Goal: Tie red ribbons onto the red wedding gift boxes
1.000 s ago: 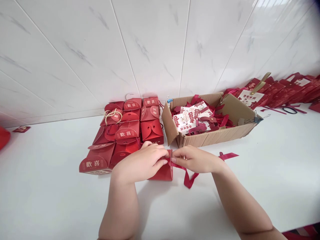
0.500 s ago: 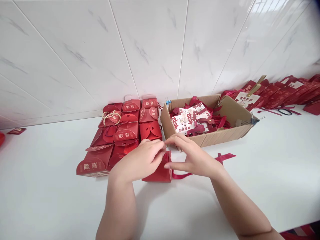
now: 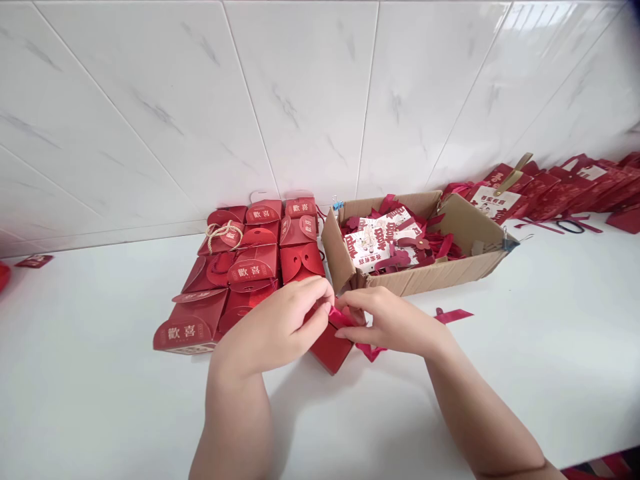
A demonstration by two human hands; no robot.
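Observation:
A small red box stands turned at an angle on the white table, partly covered by my hands. My left hand is at its upper left, thumb and fingers pinched on a pink-red ribbon above the box. From the right, my right hand closes its fingers and thumb on the same ribbon. A loop of the ribbon hangs to the right of the box, below my right hand. The fingertips of both hands are close together, and the box's top is mostly hidden.
Several finished-looking red boxes stand packed together at the left. Behind my right hand is a cardboard box of tags and ribbons. A ribbon piece lies right; red bags and black-handled scissors are farther right.
The small red box has turned so that a corner points toward me. My right hand has moved down slightly and closed on the ribbon, which now stretches between my hands.

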